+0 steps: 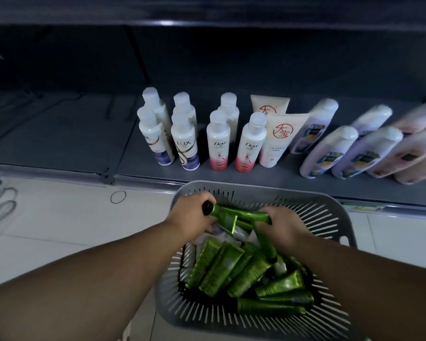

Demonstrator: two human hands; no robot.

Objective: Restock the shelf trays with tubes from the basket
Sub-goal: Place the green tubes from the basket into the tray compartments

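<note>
Left hand [191, 217] grips shiny green tube [225, 214] by black cap [207, 208]; right hand [284, 226] grips second green tube [266, 244], above grey basket [330, 217].

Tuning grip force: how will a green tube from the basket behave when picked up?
Likely light and fairly stiff: held near its cap by the left hand, one green tube juts out straight. Glossy skin suggests slippery. The loose pile in the basket will probably shift; flat crimped tails should limit rolling.
</note>
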